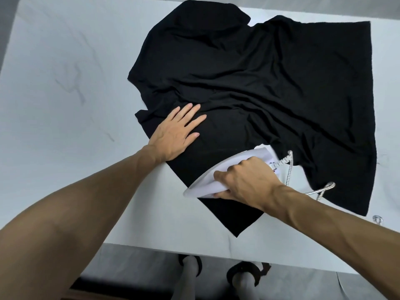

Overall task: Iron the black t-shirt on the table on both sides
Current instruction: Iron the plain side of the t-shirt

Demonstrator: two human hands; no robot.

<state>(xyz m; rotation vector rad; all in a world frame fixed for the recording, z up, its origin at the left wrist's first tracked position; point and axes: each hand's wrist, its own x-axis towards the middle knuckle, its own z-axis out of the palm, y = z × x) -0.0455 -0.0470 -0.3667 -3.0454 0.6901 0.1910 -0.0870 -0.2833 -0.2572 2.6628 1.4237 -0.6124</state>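
A view from above, looking down a person's two bare forearms at a white, faintly marbled worktop (65,83). A black t-shirt (259,83) lies spread across the middle and right of the worktop, its far part rumpled with many creases and its near corner lying smooth and flat, pointing toward the worktop's near edge. The left hand (175,135) rests palm down on the shirt's left side, fingers straight and slightly spread, pressing the cloth flat and grasping nothing; the heel of the hand sits at the shirt's edge. The right hand (249,180) is closed around the handle of a white iron (201,187), fingers curled over the top and thumb underneath. The iron sits on the smooth near part of the shirt, its pointed tip aimed to the lower left and reaching the cloth's edge, its rear toward the upper right. A silvery braided cord (289,167) leaves the rear of the iron, loops upward, then runs down and to the right across the shirt. The two hands are well apart, with flat black cloth between them. A small shiny metal object (377,218), too small to identify, lies on the worktop near its right edge, just beside the shirt's lower right corner. Below the worktop's near edge, a grey floor (140,263) shows, with two feet (190,265) in pale socks and dark sandals.
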